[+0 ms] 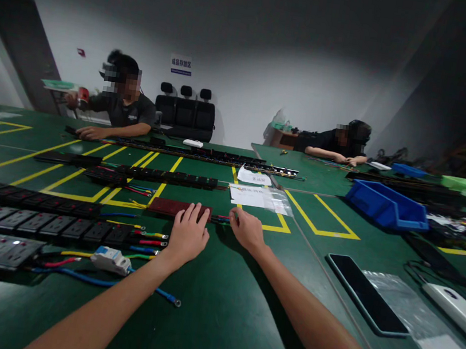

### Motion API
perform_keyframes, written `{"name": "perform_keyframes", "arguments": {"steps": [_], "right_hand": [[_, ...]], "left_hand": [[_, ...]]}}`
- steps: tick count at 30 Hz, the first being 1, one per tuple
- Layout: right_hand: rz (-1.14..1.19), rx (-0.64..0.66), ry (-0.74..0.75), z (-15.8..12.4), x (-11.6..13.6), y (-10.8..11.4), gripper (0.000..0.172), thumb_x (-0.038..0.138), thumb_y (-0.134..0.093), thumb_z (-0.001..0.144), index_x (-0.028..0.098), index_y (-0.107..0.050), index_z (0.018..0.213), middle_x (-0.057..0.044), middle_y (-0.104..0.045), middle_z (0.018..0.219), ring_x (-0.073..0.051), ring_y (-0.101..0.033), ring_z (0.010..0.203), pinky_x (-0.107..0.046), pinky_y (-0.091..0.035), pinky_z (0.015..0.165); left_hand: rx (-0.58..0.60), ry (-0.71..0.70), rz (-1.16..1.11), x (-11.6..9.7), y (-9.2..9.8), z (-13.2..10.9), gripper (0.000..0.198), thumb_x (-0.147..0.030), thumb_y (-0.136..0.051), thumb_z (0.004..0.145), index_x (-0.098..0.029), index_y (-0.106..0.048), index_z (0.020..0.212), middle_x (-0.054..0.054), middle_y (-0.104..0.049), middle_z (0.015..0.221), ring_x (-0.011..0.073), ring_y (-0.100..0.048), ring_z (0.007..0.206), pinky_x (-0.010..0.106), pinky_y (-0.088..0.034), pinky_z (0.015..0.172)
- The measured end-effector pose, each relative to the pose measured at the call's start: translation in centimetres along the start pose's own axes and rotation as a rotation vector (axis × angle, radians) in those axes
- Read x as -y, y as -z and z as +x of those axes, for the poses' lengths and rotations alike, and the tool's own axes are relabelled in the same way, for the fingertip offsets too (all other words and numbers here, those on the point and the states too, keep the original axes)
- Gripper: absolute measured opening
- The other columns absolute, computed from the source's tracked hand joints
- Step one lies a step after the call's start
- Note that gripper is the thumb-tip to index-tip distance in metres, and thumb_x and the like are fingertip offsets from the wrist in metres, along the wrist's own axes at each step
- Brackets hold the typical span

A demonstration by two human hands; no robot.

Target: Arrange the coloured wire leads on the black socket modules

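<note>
My left hand (190, 231) lies over the right part of a dark red rectangular block (165, 206), fingers spread across its top. Yellow wires (138, 204) stick out of the block's left end. From its right end, thin coloured wires (221, 219) run to my right hand (246, 229). The right thumb and fingers are pinched together at those wires; the exact grip is partly hidden. Nearer me on the left lie several black socket strips (42, 223) with lugged wires. A white circuit breaker (111, 260) sits on the wires of the nearest strip.
Printed papers (256, 197) lie beyond my right hand. To the right are a blue bin (387, 206), a phone (366, 294), a plastic bag (397, 301) and a white power bank (459, 310). Two people work across the green table, one at the left (126, 102), one at the right (337, 143).
</note>
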State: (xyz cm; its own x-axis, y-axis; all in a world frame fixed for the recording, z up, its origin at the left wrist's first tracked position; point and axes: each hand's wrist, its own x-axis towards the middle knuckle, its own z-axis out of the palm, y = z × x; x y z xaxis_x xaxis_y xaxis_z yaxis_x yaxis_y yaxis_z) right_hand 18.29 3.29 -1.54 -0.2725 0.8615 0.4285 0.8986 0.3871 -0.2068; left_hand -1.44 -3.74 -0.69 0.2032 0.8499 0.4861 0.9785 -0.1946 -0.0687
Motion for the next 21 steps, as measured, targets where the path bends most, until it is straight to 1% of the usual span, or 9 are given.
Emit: {"name": "perform_keyframes", "arguments": {"steps": [11,21], "right_hand": [[0.01,-0.006,0.015,0.04,-0.1,-0.2,0.027,0.037,-0.041,0.102,0.024,-0.064,0.105,-0.003,-0.074,0.09,-0.016,-0.066,0.076,-0.026,-0.031,0.062],[0.001,0.049,-0.005,0.04,0.19,0.29,0.028,0.037,-0.04,0.103,0.024,-0.064,0.108,-0.003,-0.075,0.094,-0.017,-0.068,0.082,-0.025,-0.033,0.064]], "left_hand": [[-0.002,0.0,-0.01,0.05,0.03,-0.01,0.053,-0.028,-0.049,0.092,-0.018,-0.054,0.143,0.015,-0.049,0.151,0.0319,-0.043,0.14,0.049,-0.035,0.111],[0.004,0.001,-0.012,0.04,0.15,-0.02,0.052,-0.029,-0.048,0.093,-0.019,-0.054,0.143,0.014,-0.049,0.151,0.0317,-0.042,0.14,0.049,-0.035,0.111]]}}
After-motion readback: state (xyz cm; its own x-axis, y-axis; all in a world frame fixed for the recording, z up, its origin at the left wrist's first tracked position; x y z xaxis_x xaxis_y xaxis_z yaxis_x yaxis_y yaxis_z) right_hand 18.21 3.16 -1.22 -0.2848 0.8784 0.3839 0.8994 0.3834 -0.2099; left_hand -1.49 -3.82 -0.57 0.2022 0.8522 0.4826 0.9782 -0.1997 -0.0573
